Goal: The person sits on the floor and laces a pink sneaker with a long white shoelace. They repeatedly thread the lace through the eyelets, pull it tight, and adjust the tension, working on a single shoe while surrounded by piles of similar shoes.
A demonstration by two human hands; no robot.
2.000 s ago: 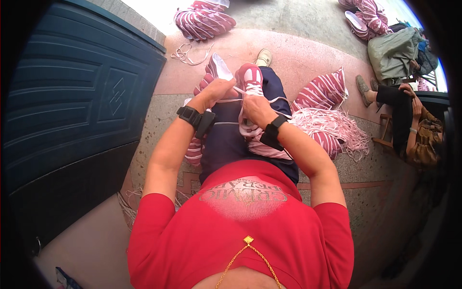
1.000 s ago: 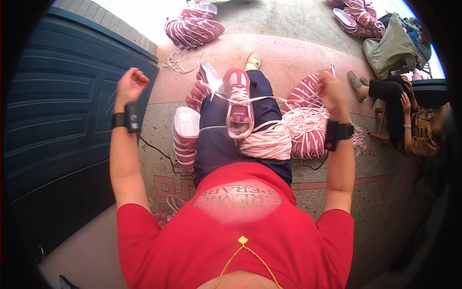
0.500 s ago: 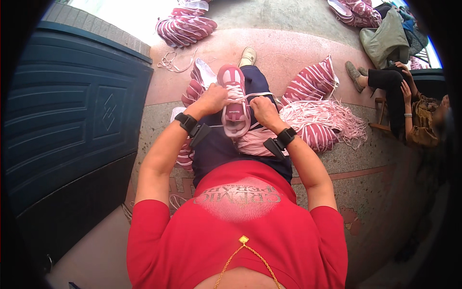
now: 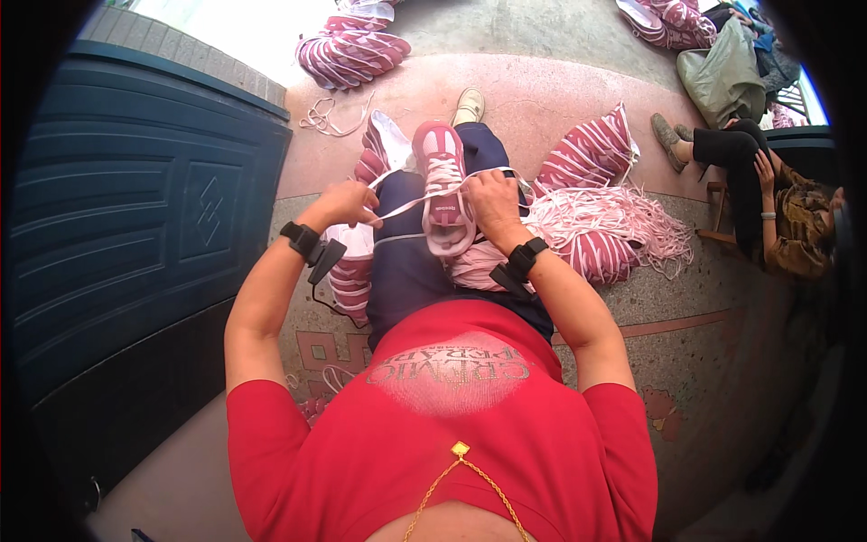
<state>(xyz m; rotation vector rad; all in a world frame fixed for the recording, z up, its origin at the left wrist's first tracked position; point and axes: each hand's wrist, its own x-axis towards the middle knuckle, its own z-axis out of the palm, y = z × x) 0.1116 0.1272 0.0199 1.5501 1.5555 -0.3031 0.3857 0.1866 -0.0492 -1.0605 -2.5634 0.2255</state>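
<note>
A person in a red shirt is sitting on the speckled floor (image 4: 722, 361) beside a dark blue door (image 4: 135, 235), both forearms reaching forward over the lap, elbows bent and spread. A pink-and-white sneaker (image 4: 444, 185) is lying sole-down on the person's dark trousers, toe pointing away, between the two hands. The left hand (image 4: 348, 203) is closing its fingers on one end of a white lace (image 4: 397, 208), pulling it out to the left of the shoe; the right hand (image 4: 492, 199) is clamping the other end just beside the shoe's right flank. A black band is sitting on each wrist.

Heaps of pink shoe uppers (image 4: 596, 163) and a loose tangle of pink laces (image 4: 614, 221) are lying on the floor to the right of the lap; another heap (image 4: 352, 50) is resting near the far edge of the floor. A second person (image 4: 777, 199) is sitting at the right edge.

Compared with half a second ago, the left hand is now drawn further out from the shoe, the lace stretched taut; a second back, both arms were flung wide apart.
</note>
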